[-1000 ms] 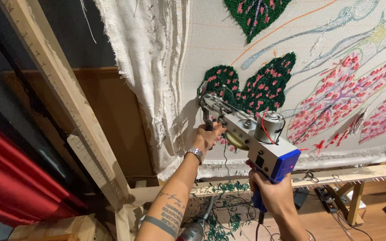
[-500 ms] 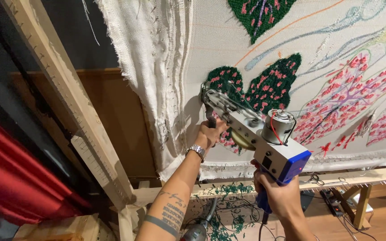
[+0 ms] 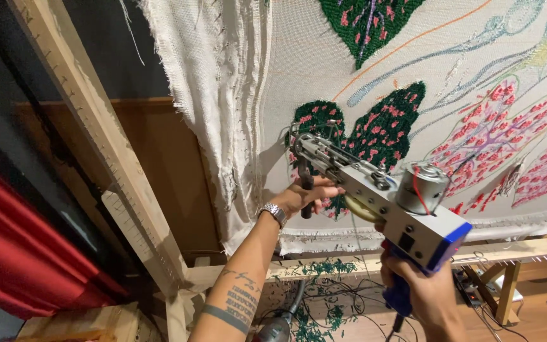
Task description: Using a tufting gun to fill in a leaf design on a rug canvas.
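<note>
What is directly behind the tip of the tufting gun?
The tufting gun tip meets white backing cloth at a dark green tufted leaf with pink flecks. The gun's front hides the contact spot.

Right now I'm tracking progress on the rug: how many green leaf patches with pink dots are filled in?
3. One at the top edge, one in the middle, and one left of it behind the tufting gun's tip. More may lie outside the picture.

Left hand (image 3: 304, 195) raised, fingers curled closed, tattooed forearm extended, right hand (image 3: 420, 292) fisted lower
</note>
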